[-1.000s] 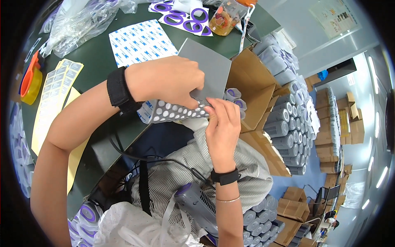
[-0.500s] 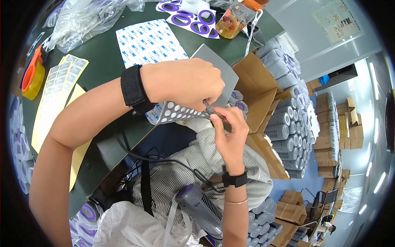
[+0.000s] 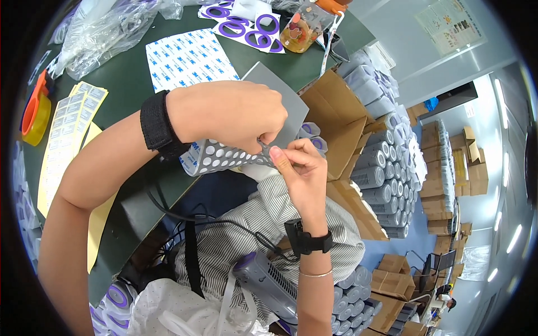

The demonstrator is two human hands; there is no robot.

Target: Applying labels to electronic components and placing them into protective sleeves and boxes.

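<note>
Both my hands work on a dark grey sheet with rows of round white spots point(image 3: 224, 161), curled over at the table's front edge, its liner printed in blue. My left hand point(image 3: 232, 115) bends over it from above, fingers curled in on its right end. My right hand point(image 3: 302, 168) is closed too, thumb and forefinger pinching the twisted tip of that same end. Behind my left hand lies a plain grey sheet point(image 3: 280, 98), beside a white sheet with blue print point(image 3: 190, 59). A grey cylindrical housing with a purple rim point(image 3: 266, 280) rests by my lap.
On the green table point(image 3: 126, 61) lie yellow label sheets point(image 3: 70, 123), an orange tape dispenser point(image 3: 36, 115), purple ring stickers point(image 3: 246, 31) and a jar point(image 3: 302, 28). An open carton point(image 3: 336, 112) stands right of my hands, with stacked grey cylinders point(image 3: 381, 179) beyond. Cables point(image 3: 224, 221) hang below the table edge.
The whole view has shifted, so the table and hands appear further left. My right hand has turned slightly, its thumb now pressing against the sheet's tip. Both hands keep hold of the spotted sheet.
</note>
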